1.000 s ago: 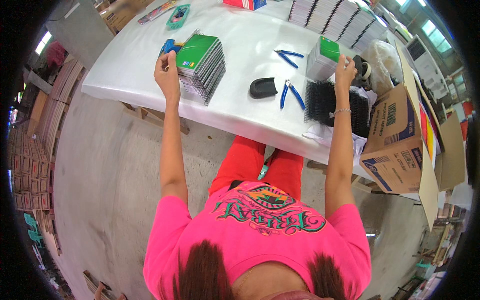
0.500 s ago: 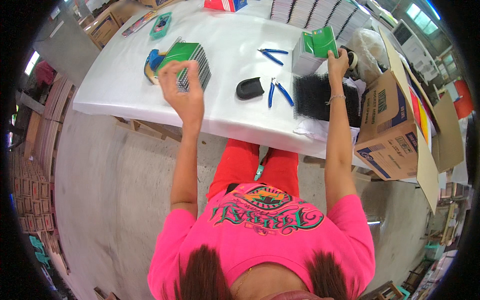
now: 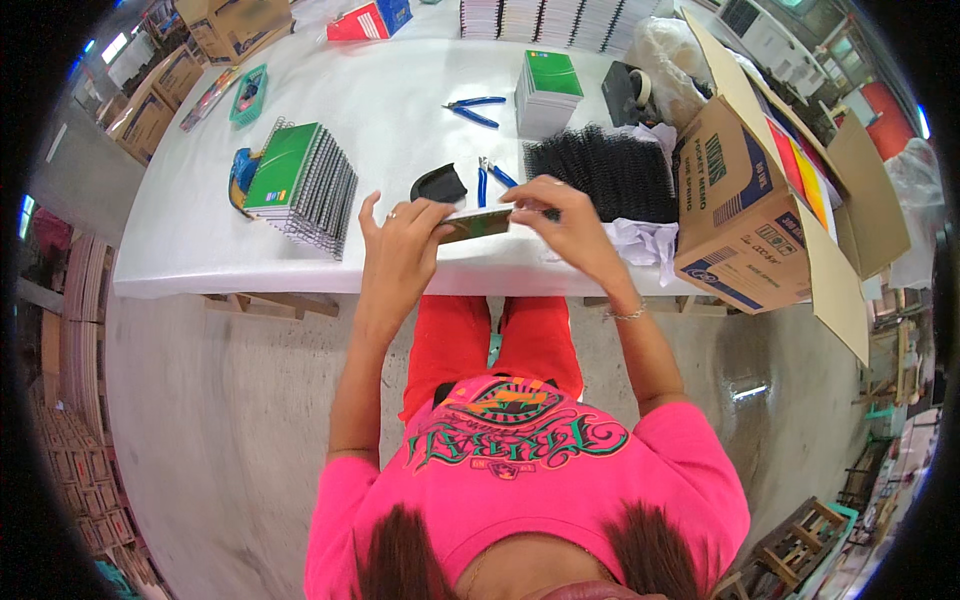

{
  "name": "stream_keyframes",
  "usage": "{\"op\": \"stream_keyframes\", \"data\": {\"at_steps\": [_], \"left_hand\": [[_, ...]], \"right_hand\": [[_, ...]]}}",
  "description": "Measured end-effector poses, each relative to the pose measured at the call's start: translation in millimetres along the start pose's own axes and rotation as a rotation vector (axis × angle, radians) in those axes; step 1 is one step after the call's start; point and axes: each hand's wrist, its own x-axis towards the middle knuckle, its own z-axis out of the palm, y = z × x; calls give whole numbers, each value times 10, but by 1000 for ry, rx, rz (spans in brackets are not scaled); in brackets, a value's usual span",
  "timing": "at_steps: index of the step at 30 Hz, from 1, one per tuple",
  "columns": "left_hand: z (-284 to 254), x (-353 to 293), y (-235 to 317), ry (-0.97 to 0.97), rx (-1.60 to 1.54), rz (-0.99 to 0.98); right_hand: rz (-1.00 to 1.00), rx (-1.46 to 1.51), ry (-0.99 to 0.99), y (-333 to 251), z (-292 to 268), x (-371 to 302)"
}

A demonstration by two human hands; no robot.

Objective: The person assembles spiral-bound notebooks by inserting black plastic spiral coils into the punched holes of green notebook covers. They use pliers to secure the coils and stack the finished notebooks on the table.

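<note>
My left hand (image 3: 400,245) is closed on one end of a small notepad (image 3: 475,227), held edge-on above the table's front edge. At its other end, the fingers and thumb of my right hand (image 3: 570,225) pinch the same pad. To the left stands a stack of green wire-bound notebooks (image 3: 300,180). Beyond my hands is a stack of green-covered pads (image 3: 548,95) with no binding visible. A black curved piece (image 3: 438,185) and blue-handled cutters (image 3: 483,185) lie just past the held pad. Black spiral coils (image 3: 605,175) are heaped behind my right hand.
Another pair of blue-handled cutters (image 3: 475,112) lies farther back. An open cardboard box (image 3: 745,205) stands at the right, near a black tape dispenser (image 3: 622,95). A green basket (image 3: 248,95) and spiral-bound books (image 3: 560,22) are at the back of the white table (image 3: 190,255).
My right hand has brought a pad from the unbound stack down to the front edge. My left hand has left the wire-bound stack and taken hold of that pad. The view has shifted.
</note>
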Motion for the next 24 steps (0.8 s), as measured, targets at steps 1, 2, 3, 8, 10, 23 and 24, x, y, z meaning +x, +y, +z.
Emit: {"op": "stream_keyframes", "data": {"at_steps": [1, 2, 3, 8, 10, 23, 24], "left_hand": [[19, -37, -25, 12, 0, -14], [40, -52, -55, 19, 14, -23], [49, -92, -97, 25, 33, -42], [124, -233, -235, 1, 107, -105], [167, -290, -289, -24, 137, -131], [450, -370, -301, 4, 121, -178], [460, -373, -293, 12, 114, -183]], "right_hand": [[0, -122, 114, 142, -105, -40], [4, -251, 232, 306, -266, -94], [54, -385, 362, 448, -406, -139], [430, -936, 628, 1095, -983, -524], [625, -954, 583, 1177, -1030, -611], [488, -1009, 511, 1224, -1012, -573], [478, -999, 499, 1230, -1034, -560]]}}
